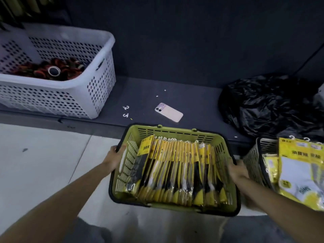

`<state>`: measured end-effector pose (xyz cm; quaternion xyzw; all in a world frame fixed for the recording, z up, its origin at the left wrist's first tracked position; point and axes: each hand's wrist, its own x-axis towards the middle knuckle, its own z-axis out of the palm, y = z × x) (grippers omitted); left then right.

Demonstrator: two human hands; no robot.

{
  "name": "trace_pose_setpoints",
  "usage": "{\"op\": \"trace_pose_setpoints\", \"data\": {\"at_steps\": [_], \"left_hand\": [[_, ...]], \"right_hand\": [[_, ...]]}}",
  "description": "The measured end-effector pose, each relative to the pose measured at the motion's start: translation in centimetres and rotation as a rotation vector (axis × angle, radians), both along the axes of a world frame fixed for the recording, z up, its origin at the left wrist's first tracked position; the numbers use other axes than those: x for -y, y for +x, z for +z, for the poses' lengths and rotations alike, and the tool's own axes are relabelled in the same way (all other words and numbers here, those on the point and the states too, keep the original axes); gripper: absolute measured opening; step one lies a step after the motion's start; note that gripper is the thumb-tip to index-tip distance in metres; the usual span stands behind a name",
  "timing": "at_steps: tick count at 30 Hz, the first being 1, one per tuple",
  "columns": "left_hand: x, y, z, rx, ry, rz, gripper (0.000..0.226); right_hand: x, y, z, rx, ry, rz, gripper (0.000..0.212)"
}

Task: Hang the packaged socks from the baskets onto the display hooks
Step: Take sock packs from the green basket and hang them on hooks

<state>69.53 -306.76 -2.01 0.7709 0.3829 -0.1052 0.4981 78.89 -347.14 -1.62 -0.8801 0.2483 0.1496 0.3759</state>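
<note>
A green shopping basket (175, 131) sits low in the middle of the view, packed with several upright sock packages (175, 165) with yellow header cards and white hooks. My left hand (114, 158) grips the basket's left rim. My right hand (236, 170) holds its right side. A second basket (254, 158) at the right edge holds larger yellow and white sock packs (298, 163). No display hooks are in view.
A dark low shelf (192, 95) runs behind the baskets. On it stand a white perforated crate (70, 95) with dark and red items, a pale phone (168, 112), two small white hooks (125, 111) and a crumpled black plastic bag (266, 104). Pale floor tiles lie at left.
</note>
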Motion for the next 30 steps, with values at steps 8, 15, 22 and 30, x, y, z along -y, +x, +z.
{"op": "trace_pose_setpoints", "data": {"at_steps": [8,15,22,30], "left_hand": [[5.8,0.3,0.3,0.083,-0.052,-0.254,0.058],[6.9,-0.8,-3.2,-0.104,-0.007,-0.255,0.056],[5.4,0.0,-7.1,-0.18,-0.052,-0.096,0.051],[4.4,1.6,-8.6,-0.26,-0.26,-0.127,0.062]], "right_hand": [[-6.7,-0.9,2.3,0.067,0.254,0.417,0.051],[-10.8,-4.0,-0.7,-0.12,0.394,0.605,0.046],[-15.7,-2.9,-3.5,0.002,0.392,0.609,0.03],[-19.5,-0.5,-4.5,-0.047,0.232,0.659,0.059]]}}
